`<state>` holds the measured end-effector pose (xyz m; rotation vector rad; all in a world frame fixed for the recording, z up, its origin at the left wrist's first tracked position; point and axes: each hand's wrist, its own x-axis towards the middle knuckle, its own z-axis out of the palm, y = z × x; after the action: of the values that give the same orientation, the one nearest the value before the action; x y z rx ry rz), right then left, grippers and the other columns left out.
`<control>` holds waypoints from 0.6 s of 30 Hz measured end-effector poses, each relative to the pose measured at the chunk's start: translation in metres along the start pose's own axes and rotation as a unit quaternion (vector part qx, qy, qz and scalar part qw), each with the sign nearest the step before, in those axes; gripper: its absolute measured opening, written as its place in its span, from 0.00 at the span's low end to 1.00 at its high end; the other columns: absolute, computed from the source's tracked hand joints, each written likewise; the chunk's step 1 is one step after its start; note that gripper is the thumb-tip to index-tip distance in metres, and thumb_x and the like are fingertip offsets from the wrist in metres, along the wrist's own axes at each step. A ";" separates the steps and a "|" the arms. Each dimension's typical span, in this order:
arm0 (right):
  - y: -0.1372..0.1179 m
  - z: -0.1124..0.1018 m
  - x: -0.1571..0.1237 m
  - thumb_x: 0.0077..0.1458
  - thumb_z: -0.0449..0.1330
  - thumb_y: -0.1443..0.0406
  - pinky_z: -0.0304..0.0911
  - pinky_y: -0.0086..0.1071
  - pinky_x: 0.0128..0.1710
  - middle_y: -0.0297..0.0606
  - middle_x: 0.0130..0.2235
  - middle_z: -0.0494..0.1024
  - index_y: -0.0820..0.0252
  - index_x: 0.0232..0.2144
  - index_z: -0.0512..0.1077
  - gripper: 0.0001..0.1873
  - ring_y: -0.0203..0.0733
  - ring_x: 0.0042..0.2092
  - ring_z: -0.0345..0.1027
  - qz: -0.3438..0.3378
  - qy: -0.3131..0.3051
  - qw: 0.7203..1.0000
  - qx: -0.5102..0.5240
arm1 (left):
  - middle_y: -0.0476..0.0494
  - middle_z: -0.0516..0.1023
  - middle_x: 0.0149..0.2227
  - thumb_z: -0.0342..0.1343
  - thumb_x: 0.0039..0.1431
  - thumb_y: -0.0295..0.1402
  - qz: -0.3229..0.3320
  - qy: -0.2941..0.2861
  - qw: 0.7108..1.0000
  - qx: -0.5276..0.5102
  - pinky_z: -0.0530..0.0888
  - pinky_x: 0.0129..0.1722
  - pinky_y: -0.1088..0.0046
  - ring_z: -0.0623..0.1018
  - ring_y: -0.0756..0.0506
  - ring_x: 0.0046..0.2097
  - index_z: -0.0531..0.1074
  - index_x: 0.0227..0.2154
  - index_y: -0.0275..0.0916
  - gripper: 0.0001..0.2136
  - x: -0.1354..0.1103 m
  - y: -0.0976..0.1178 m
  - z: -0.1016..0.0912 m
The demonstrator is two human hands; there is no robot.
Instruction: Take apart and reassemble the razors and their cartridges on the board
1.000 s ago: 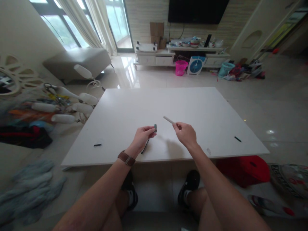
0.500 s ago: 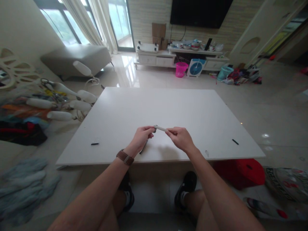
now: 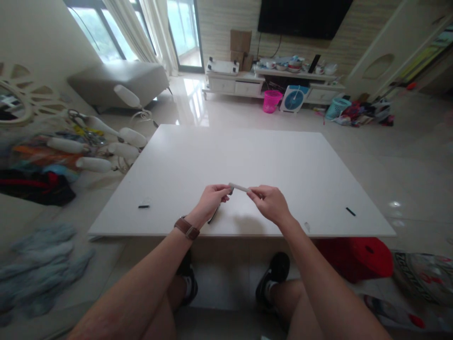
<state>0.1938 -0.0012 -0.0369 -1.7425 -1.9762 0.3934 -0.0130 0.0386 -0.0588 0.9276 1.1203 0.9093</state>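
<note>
A slim, pale grey stick (image 3: 240,187) is held over the white table (image 3: 244,156), tilted slightly down to the right. My right hand (image 3: 271,203) pinches its right end between thumb and fingers. At the other end, my left hand (image 3: 212,200) has closed fingers around a small dark piece (image 3: 231,190) that meets the stick; its kind is too small to make out. Beneath my left hand lies a thin dark strip (image 3: 213,215), partly hidden. A short black strip (image 3: 144,207) is on the table's left, another black strip (image 3: 350,211) on its right.
Near the front edge lies a small clear loop-like thing (image 3: 306,226). A red roll (image 3: 368,257) stands below the table's right corner. Left of the table is a lamp with white shades (image 3: 123,150). A pink basket (image 3: 272,101) and a fan (image 3: 294,99) stand beyond.
The view has shifted slightly, so the scene sits a little further right. Both hands keep their hold on the stick and dark piece, with barely any movement.
</note>
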 end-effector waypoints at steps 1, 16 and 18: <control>0.000 0.001 0.000 0.64 0.55 0.54 0.52 0.31 0.31 0.36 0.30 0.79 0.50 0.36 0.81 0.16 0.39 0.32 0.68 0.002 -0.011 1.000 -0.005 | 0.43 0.77 0.27 0.66 0.45 0.34 0.002 -0.002 1.000 0.000 0.64 0.29 0.72 0.67 0.52 0.25 0.81 0.28 0.33 0.09 -0.001 0.000 0.000; 0.005 0.001 0.002 0.63 0.56 0.56 0.53 0.31 0.32 0.35 0.31 0.78 0.52 0.36 0.81 0.15 0.38 0.32 0.67 0.016 0.032 0.999 0.010 | 0.40 0.79 0.30 0.67 0.44 0.33 -0.008 0.013 1.000 -0.026 0.69 0.34 0.71 0.73 0.50 0.30 0.80 0.29 0.32 0.09 0.001 0.001 0.002; 0.002 0.003 0.001 0.63 0.56 0.56 0.53 0.31 0.32 0.34 0.30 0.78 0.51 0.36 0.81 0.14 0.38 0.31 0.66 0.000 0.002 1.000 0.006 | 0.41 0.79 0.29 0.66 0.45 0.32 -0.008 0.007 1.000 -0.029 0.70 0.35 0.72 0.74 0.51 0.29 0.80 0.28 0.31 0.08 0.000 0.002 0.002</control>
<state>0.1940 0.0007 -0.0399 -1.7346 -1.9667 0.4022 -0.0110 0.0392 -0.0571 0.8644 1.1070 0.9321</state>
